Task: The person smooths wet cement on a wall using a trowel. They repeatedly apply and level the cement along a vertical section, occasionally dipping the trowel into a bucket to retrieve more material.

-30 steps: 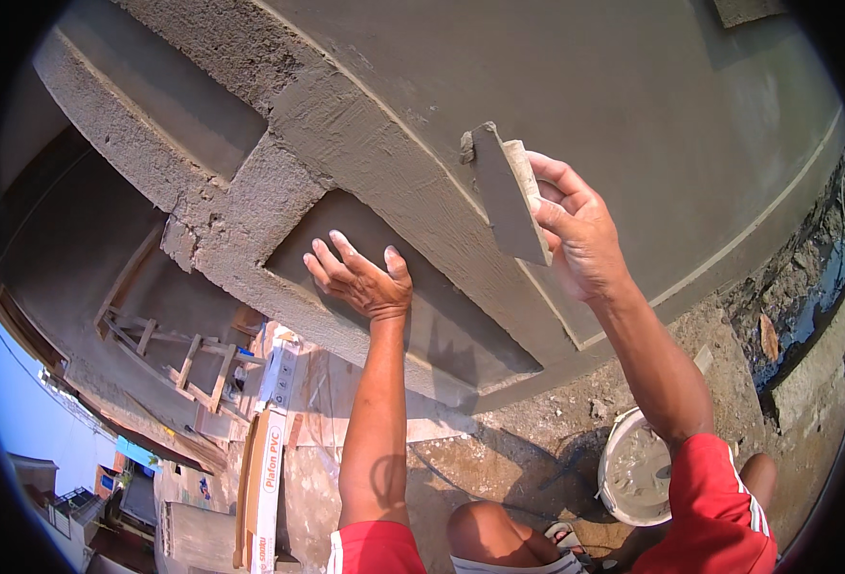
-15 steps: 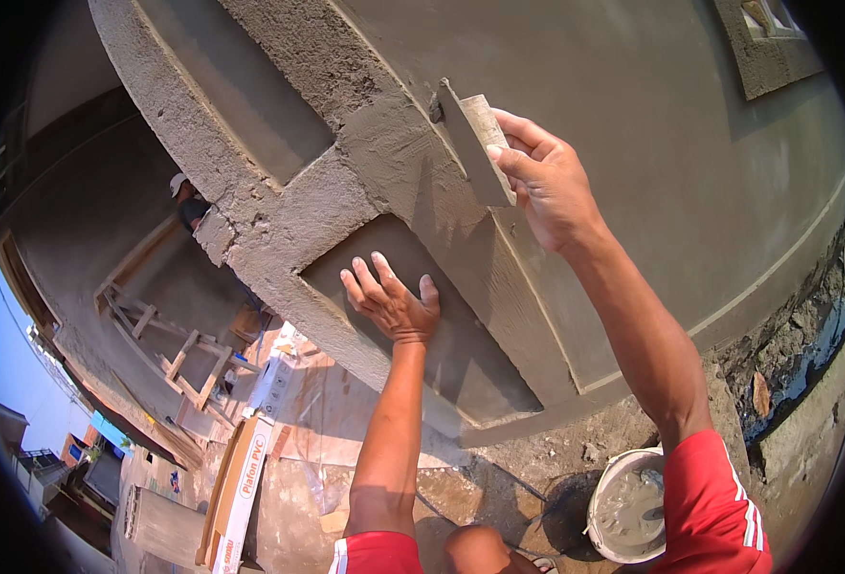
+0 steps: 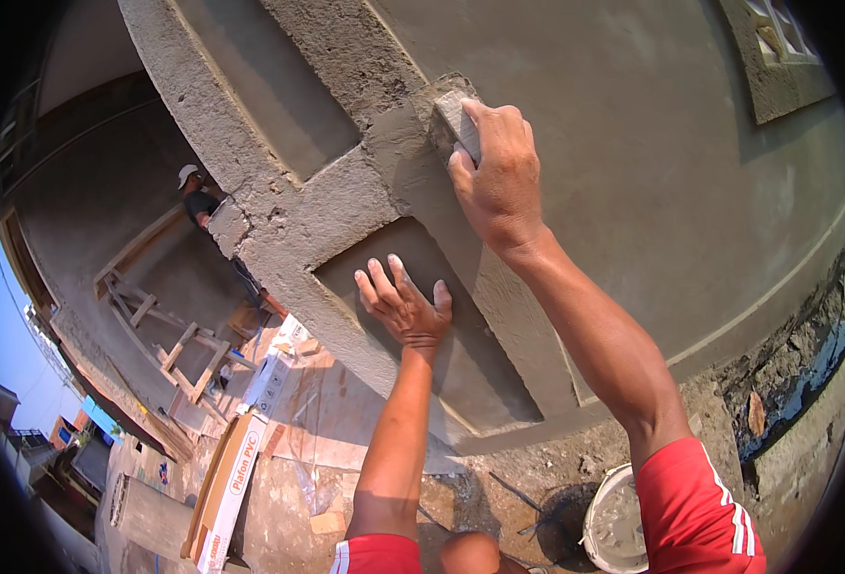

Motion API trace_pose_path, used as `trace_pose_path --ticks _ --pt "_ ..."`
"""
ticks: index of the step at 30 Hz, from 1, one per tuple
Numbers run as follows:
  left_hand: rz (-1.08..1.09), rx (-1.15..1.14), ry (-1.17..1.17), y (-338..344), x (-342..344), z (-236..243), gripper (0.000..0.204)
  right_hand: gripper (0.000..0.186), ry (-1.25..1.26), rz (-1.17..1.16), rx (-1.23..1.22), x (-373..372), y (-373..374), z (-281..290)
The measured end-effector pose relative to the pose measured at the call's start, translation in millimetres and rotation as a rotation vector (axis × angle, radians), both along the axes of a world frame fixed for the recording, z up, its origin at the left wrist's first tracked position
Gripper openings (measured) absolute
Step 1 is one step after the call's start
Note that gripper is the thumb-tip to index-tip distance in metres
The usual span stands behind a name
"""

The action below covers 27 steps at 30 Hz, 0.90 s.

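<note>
My right hand is closed on a small rectangular plastering float with a pale handle, held flat against the grey cement band beside the smooth rendered wall. My left hand rests lower down on the dark recessed panel, its fingers spread and dusted white. The float's face is hidden against the wall. A second long recess runs above, edged by rough cement with cracked, broken patches.
A co-worker in a white cap is at the left, behind the broken edge, near a wooden frame. Long cartons lie below left. A bucket of wet cement stands at lower right. A framed vent is at upper right.
My right hand has moved up and left, turning the float from edge-out to flat on the band. The view has shifted, bringing the co-worker and vent into sight. My left hand stays on the panel.
</note>
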State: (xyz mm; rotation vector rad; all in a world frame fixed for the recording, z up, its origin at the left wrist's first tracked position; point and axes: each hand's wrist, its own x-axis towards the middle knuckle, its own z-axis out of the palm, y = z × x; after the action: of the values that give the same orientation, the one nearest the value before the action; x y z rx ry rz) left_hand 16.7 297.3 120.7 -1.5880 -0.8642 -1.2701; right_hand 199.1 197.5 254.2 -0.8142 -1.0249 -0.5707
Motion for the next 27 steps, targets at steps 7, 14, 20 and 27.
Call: trace_pose_path --ticks 7,14,20,27 --pt "-0.004 -0.019 -0.008 -2.2 2.5 0.3 0.076 0.047 -0.073 0.000 -0.098 -18.2 7.4 -0.3" --pt "0.015 -0.026 0.011 -4.4 -2.4 2.0 0.078 0.046 -0.113 0.394 0.019 6.2 -17.9 -33.3" --pt "0.004 -0.019 -0.003 1.3 -0.8 0.0 0.079 0.046 0.141 0.865 -0.054 54.5 -9.7 0.5" --pt "0.005 -0.009 -0.001 1.9 -1.1 -1.5 0.077 0.047 0.074 0.818 -0.175 57.7 4.5 5.6"
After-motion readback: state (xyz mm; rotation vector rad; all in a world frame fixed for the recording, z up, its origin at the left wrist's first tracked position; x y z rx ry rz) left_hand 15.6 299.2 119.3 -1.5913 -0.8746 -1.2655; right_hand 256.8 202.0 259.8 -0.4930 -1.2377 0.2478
